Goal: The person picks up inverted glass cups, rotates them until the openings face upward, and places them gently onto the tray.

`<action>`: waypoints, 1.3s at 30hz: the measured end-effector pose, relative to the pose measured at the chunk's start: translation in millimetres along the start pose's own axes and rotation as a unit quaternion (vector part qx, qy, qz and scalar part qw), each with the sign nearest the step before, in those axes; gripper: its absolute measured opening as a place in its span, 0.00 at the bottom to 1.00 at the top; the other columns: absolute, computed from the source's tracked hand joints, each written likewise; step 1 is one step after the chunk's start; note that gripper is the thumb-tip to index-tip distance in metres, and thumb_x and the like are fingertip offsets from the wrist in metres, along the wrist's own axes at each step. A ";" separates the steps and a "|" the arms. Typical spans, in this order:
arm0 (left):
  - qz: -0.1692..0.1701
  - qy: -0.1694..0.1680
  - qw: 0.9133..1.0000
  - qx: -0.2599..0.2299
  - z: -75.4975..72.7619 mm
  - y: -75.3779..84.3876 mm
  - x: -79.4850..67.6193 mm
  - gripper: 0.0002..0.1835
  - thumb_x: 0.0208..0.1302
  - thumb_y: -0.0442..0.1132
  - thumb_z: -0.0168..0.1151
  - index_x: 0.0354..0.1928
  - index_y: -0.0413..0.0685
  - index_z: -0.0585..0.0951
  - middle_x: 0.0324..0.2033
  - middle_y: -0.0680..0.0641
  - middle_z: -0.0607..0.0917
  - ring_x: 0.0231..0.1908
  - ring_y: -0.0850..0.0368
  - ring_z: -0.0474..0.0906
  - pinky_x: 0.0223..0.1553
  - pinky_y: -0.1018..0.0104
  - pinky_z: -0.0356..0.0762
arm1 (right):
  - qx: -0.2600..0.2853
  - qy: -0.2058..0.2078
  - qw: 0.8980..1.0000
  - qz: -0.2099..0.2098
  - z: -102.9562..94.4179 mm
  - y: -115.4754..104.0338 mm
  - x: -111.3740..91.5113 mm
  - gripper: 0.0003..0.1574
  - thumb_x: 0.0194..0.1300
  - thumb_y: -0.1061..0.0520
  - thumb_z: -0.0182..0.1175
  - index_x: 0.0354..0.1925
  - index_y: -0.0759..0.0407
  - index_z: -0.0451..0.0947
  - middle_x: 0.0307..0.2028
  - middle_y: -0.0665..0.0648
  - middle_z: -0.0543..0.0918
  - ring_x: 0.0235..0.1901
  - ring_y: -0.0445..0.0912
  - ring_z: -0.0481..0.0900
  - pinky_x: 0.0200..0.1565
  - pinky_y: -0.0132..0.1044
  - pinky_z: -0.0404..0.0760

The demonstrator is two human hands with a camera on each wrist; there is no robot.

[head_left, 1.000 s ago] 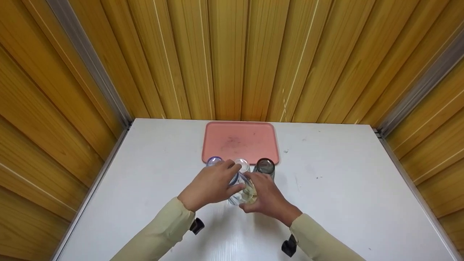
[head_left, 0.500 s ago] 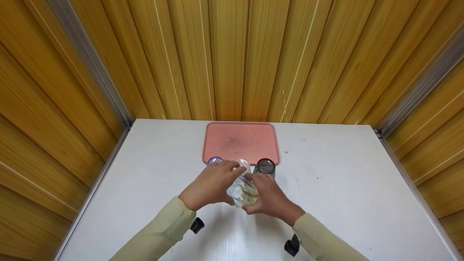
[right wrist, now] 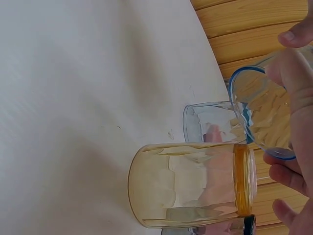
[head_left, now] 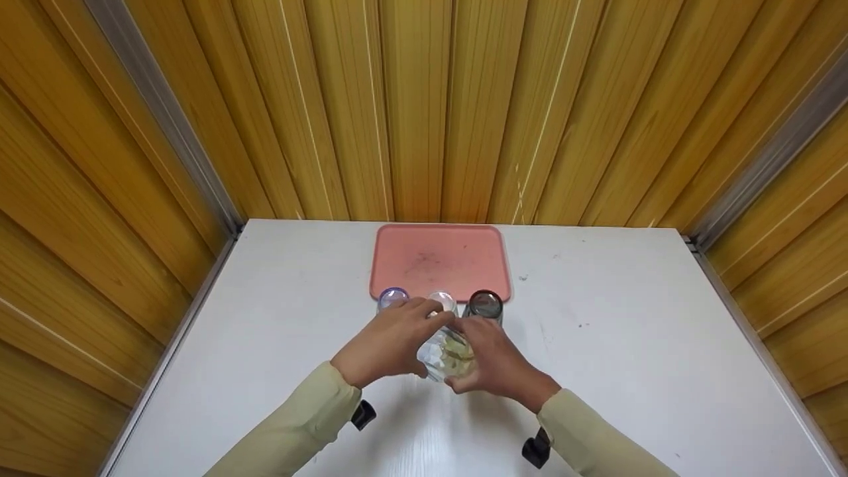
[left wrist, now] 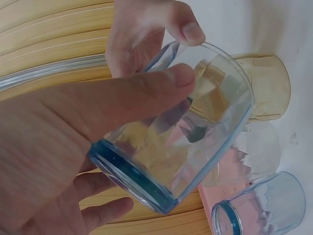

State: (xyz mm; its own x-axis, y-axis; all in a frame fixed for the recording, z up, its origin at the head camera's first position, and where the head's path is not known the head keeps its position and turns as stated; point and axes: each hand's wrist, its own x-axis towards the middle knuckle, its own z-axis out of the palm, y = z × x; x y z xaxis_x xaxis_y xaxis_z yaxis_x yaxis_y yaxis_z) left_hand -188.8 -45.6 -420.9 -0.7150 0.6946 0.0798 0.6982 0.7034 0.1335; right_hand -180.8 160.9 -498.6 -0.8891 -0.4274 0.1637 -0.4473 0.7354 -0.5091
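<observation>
Blue-ringed cup [left wrist: 178,134]: held tilted above the tabletop [head_left: 616,371], near the amber cup [right wrist: 186,186];
Left hand [head_left: 391,341]: thumb on the cup's side, fingers partly curled round it;
Right hand [head_left: 493,354]: thumb and fingers gripping its right side;
Risk: the smooth-looking wall could slip if both grips slacken; lowering it off line could knock the amber cup;
Since a second ago: the blue ring has gone from the head view; left thumb now at the near edge; pink tray [head_left: 437,255] unmoved.
</observation>
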 end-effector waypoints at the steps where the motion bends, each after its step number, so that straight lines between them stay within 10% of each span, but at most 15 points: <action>1: -0.001 -0.001 1.000 -0.004 0.3 0.2 0.0 0.47 0.35 0.47 0.84 0.63 0.67 0.72 0.60 0.53 0.77 0.61 0.53 0.72 0.66 0.49 0.69 | 0.000 -0.001 1.000 -0.001 -0.5 -0.2 -0.1 0.58 0.38 0.40 0.77 0.67 0.42 0.61 0.57 0.47 0.72 0.57 0.45 0.67 0.54 0.47 0.77; 19: 0.002 0.009 1.000 0.015 2.5 -0.8 -1.9 0.45 0.36 0.48 0.83 0.63 0.65 0.74 0.55 0.52 0.80 0.54 0.53 0.77 0.58 0.54 0.78 | -0.041 0.026 0.999 -0.026 4.8 6.3 0.2 0.55 0.43 0.37 0.74 0.67 0.41 0.61 0.59 0.44 0.73 0.57 0.42 0.69 0.59 0.50 0.72; 31: -0.009 0.009 1.000 0.008 -1.7 -3.5 -1.8 0.43 0.40 0.49 0.81 0.63 0.57 0.74 0.56 0.50 0.79 0.53 0.52 0.78 0.57 0.54 0.78 | 0.041 -0.001 0.999 0.010 1.1 9.7 -0.6 0.66 0.40 0.27 0.71 0.72 0.39 0.53 0.66 0.47 0.68 0.62 0.47 0.68 0.62 0.54 0.72; 39: -0.012 -0.001 1.000 -0.008 -7.8 -6.9 -5.6 0.43 0.44 0.51 0.79 0.64 0.54 0.72 0.55 0.49 0.78 0.50 0.54 0.79 0.54 0.58 0.81 | 0.071 0.019 0.997 0.018 1.6 4.9 3.4 0.59 0.43 0.40 0.77 0.69 0.42 0.59 0.62 0.50 0.71 0.56 0.45 0.72 0.57 0.48 0.77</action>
State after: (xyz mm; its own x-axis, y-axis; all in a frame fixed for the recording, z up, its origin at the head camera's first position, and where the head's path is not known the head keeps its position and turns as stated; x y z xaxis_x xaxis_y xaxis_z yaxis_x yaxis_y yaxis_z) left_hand -190.0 -55.6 -414.6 -0.7308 0.6785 0.0745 0.6809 0.7169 0.1501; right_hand -185.9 162.2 -501.8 -0.9088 -0.3796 0.1730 -0.3985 0.6672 -0.6294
